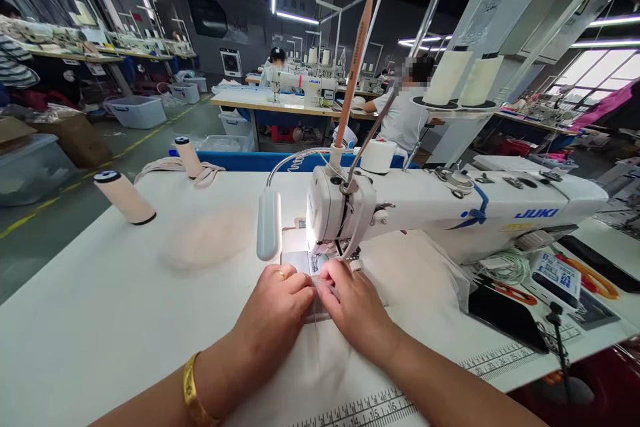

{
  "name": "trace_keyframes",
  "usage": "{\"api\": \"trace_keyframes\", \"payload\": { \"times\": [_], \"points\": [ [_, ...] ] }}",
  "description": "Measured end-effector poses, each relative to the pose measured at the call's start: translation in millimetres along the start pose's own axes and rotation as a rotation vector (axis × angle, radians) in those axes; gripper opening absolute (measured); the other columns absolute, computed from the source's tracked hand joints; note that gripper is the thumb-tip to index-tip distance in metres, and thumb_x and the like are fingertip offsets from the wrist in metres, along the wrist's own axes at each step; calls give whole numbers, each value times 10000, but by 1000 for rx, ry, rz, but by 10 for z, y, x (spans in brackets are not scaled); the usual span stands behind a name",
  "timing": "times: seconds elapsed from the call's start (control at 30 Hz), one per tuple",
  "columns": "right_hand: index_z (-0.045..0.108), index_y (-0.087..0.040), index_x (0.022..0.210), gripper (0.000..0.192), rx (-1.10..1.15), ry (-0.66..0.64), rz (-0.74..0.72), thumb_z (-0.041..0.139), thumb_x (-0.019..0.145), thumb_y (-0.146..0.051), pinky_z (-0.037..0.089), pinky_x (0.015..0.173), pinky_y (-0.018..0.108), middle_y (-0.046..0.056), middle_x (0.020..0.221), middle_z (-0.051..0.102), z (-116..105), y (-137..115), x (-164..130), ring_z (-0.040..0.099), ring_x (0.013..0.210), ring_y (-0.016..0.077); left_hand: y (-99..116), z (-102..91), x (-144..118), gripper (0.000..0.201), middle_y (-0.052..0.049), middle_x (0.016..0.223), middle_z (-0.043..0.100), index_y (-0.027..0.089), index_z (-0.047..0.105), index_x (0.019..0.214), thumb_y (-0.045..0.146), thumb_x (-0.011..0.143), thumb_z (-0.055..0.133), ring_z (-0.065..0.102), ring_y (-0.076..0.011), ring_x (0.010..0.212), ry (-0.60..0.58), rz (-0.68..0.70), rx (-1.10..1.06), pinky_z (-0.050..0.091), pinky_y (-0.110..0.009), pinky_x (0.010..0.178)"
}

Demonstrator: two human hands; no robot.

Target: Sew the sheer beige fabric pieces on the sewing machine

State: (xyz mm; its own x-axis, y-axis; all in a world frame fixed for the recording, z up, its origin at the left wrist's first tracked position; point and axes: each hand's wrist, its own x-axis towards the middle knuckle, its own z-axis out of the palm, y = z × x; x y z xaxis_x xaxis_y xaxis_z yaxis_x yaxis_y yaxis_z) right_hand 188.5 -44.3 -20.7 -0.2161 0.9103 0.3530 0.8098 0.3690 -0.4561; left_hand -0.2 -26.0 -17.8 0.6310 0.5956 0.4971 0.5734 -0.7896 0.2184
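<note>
My left hand (277,310) and my right hand (353,303) rest side by side on a white piece of fabric (320,360), just in front of the needle area of a white JUKI sewing machine (450,210). Both hands pinch the fabric's edge between fingertips, right under the presser foot (320,260). My left hand wears a ring, and a gold bangle (193,393) circles that wrist. The needle itself is hidden behind my fingers.
Two thread cones (125,197) lie on the white table (100,307) at the left. A lamp head (269,223) hangs left of the needle. Scissors (590,277), a small device and cables lie to the right. Another person (407,113) sits at a machine behind.
</note>
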Motion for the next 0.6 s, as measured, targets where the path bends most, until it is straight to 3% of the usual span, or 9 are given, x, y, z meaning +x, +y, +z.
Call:
{"api": "trace_keyframes", "payload": {
  "times": [0.23, 0.37, 0.6],
  "points": [
    [663, -225, 910, 293, -78, -9, -176, 489, 921, 11, 412, 640, 297, 27, 932, 645, -34, 93, -54, 538, 714, 170, 24, -29, 3, 280, -52, 874, 681, 176, 667, 810, 23, 968, 494, 527, -210, 800, 43, 38, 36, 374, -360, 766],
    [667, -214, 957, 302, -127, 46, -180, 500, 886, 27, 389, 607, 312, 32, 931, 671, -33, 119, -54, 485, 657, 170, 64, -68, 16, 317, -57, 854, 634, 171, 651, 775, -18, 945, 463, 489, -212, 804, 50, 88, 142, 357, -357, 777],
    [659, -210, 889, 351, -46, -8, -206, 491, 817, 90, 424, 650, 287, 20, 969, 663, -53, 118, -62, 534, 738, 162, 84, -71, 14, 312, -19, 877, 664, 181, 690, 899, -32, 941, 465, 481, -195, 808, 81, 166, 217, 338, -359, 778]
  ]
}}
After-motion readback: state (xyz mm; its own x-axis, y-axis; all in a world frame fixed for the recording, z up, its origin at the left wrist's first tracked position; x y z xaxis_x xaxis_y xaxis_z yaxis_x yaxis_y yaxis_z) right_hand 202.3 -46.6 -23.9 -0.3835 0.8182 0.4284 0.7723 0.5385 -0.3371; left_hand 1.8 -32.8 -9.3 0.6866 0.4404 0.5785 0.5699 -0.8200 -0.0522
